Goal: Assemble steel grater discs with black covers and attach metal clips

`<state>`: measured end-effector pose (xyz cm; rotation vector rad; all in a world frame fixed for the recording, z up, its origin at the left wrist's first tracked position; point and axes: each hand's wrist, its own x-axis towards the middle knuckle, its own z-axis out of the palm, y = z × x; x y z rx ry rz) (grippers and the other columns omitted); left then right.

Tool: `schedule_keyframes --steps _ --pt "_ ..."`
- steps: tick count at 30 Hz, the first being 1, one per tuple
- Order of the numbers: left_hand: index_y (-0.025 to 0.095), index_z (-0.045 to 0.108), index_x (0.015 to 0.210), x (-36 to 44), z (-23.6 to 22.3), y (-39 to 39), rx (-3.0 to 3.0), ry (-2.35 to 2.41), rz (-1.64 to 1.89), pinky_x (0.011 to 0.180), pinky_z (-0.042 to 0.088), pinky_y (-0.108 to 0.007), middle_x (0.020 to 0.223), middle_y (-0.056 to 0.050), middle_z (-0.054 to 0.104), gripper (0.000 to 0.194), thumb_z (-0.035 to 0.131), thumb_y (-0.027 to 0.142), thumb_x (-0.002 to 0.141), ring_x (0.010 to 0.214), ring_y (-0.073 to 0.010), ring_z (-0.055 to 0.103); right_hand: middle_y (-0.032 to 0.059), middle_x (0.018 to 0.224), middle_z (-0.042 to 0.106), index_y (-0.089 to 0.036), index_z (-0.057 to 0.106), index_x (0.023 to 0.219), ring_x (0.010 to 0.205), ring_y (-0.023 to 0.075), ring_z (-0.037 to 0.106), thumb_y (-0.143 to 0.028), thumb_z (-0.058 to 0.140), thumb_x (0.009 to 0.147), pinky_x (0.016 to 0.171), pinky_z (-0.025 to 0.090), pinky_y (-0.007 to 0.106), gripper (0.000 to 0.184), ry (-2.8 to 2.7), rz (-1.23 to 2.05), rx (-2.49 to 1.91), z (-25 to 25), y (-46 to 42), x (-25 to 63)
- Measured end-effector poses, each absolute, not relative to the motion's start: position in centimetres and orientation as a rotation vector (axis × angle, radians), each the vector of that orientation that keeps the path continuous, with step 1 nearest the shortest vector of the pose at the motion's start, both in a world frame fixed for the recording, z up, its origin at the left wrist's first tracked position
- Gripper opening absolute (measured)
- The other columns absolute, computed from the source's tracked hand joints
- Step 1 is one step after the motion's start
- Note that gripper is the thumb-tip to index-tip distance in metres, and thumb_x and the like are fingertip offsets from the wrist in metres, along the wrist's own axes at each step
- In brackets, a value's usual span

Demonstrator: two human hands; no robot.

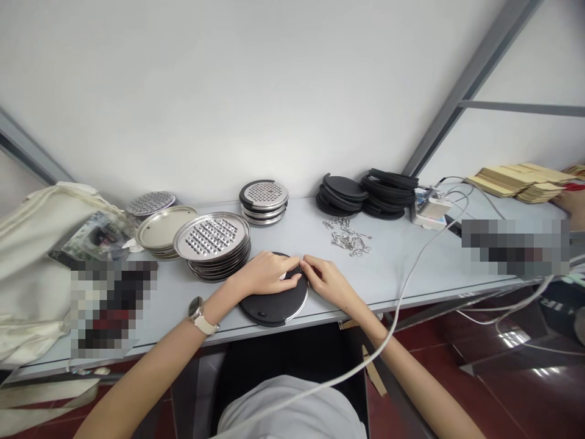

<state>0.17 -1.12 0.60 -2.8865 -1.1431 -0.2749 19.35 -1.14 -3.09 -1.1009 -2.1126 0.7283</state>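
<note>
A round black disc (269, 305) with a strip of silver metal rim showing at its right lies flat at the table's front edge. My left hand (267, 272) rests over its top, with curled fingers and the thumb and forefinger drawn together at the far right rim. There my right hand (326, 280) meets it, its fingertips pinched together. Between the fingertips is something small and dark, too hidden to name. To the left stands a stack of round metal graters (212, 238). Several small metal clips (351, 238) lie scattered beyond my right hand.
Plain metal discs (167, 228) are stacked at left; black-edged graters (264, 195) stand behind. Black covers (345, 186) and black rings (388, 192) are piled at back right. A white cable (402, 292) crosses over my right arm. Wooden pieces (521, 180) lie far right.
</note>
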Motion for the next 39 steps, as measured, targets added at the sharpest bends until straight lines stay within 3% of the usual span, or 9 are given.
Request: schedule_keyframes --steps 39 --pt "0.020 0.051 0.089 0.11 0.59 -1.06 -2.892 -1.130 -0.265 0.052 0.027 -0.027 0.073 0.000 0.065 0.020 0.042 0.037 0.093 0.061 -0.0151 0.060 -0.0029 0.060 0.047 -0.020 0.039 0.067 0.055 0.0115 0.043 -0.030 0.037 0.097 0.057 0.029 0.024 0.031 -2.144 0.715 -1.130 -3.06 -1.14 19.33"
